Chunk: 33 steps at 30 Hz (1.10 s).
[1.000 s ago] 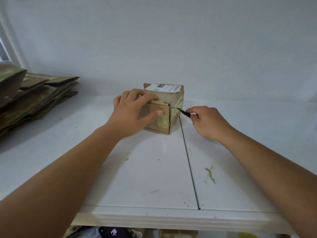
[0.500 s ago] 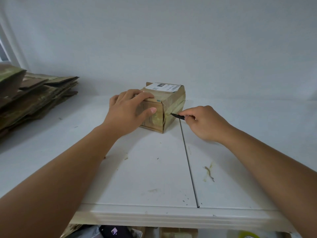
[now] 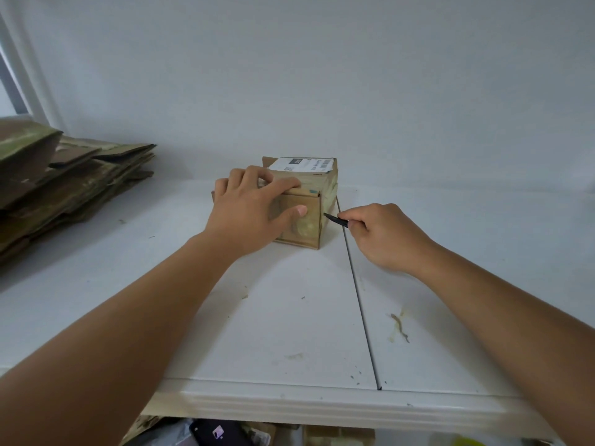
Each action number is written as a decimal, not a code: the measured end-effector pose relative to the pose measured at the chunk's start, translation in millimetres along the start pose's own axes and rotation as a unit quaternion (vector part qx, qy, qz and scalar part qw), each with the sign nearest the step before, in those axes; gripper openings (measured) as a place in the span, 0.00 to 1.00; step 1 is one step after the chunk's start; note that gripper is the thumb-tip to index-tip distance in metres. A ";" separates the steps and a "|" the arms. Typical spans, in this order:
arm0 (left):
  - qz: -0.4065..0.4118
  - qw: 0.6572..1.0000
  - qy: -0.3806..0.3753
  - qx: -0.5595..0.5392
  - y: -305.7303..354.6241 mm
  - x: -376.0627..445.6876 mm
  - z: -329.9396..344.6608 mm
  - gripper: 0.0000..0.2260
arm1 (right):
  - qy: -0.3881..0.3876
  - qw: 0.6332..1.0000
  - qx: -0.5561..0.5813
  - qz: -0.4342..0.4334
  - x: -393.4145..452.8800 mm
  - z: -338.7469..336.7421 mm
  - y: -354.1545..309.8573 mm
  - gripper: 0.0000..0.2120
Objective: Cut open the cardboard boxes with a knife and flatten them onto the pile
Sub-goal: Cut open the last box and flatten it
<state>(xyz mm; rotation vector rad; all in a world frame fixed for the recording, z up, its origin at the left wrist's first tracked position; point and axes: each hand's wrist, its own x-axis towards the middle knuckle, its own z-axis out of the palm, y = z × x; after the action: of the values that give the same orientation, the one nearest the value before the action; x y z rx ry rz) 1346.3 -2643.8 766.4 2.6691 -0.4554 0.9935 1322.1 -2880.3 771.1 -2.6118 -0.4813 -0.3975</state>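
Your left hand [image 3: 254, 209] lies draped over the small brown cardboard box [image 3: 304, 226] wrapped in clear yellowish tape, fingers spread across its top edge and thumb pressed flat against the near face, bracing it rather than gripping it. Your right hand [image 3: 384, 235] curls round a slim black-bladed knife [image 3: 335, 219], pinching its handle so that only the dark blade shows; the tip touches the box's near right vertical corner about halfway up. The two hands sit close together, one on either side of that corner, with both bare forearms reaching in from the bottom of the frame. The box stands upright on the white painted tabletop [image 3: 289, 333], just left of the narrow dark seam [image 3: 362, 310] that runs between the table's two panels, and carries a white printed shipping label [image 3: 301, 164] on its top towards the far side. A curled scrap of torn tape [image 3: 399, 328] lies on the table to the right of the seam, near your right forearm. Well apart at the far left, a stack of flattened brown cardboard sheets [image 3: 70, 185] rests on the table against the pale grey wall [image 3: 322, 75].
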 end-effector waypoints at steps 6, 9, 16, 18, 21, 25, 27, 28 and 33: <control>-0.005 1.000 -0.003 0.008 -0.3 2.2 -0.5 0.25 | -0.003 0.999 -0.036 -0.016 -2.6 -3.2 -2.5 0.15; -0.017 1.000 -0.004 0.013 0.8 3.3 -0.8 0.23 | 0.002 0.999 -0.048 -0.023 -5.4 -7.4 -1.9 0.14; -0.024 0.999 -0.003 0.024 -0.7 1.9 -4.7 0.21 | 0.005 0.998 -0.054 -0.039 -7.8 -6.7 -3.0 0.14; -0.012 0.999 0.001 0.030 0.7 0.1 -7.2 0.23 | 0.002 0.998 -0.049 -0.033 -6.7 -5.7 -3.7 0.14; 0.004 1.000 0.018 0.024 5.0 -1.2 -12.7 0.29 | 0.000 0.999 -0.037 -0.029 -5.8 -4.6 -5.3 0.16; -0.013 1.000 -0.002 -0.016 8.4 1.0 -13.3 0.24 | -0.003 0.999 -0.031 -0.030 -5.3 -4.1 -5.6 0.16; -0.030 0.999 -0.012 -0.026 8.1 2.5 -11.8 0.21 | -0.004 0.999 -0.034 -0.030 -5.7 -4.7 -5.5 0.16; -0.033 0.999 -0.014 -0.021 7.9 2.7 -11.0 0.21 | -0.005 0.999 -0.039 -0.029 -6.5 -5.3 -5.5 0.15; -0.044 0.999 -0.017 -0.001 8.1 3.8 -7.9 0.21 | -0.004 0.999 -0.041 -0.033 -10.2 -9.3 -5.2 0.16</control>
<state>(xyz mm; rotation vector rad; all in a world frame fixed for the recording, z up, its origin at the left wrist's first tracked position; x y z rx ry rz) 1341.4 -2649.3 775.8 2.6824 -0.3426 0.9248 1309.1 -2883.1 777.5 -2.6833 -0.5666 -0.4365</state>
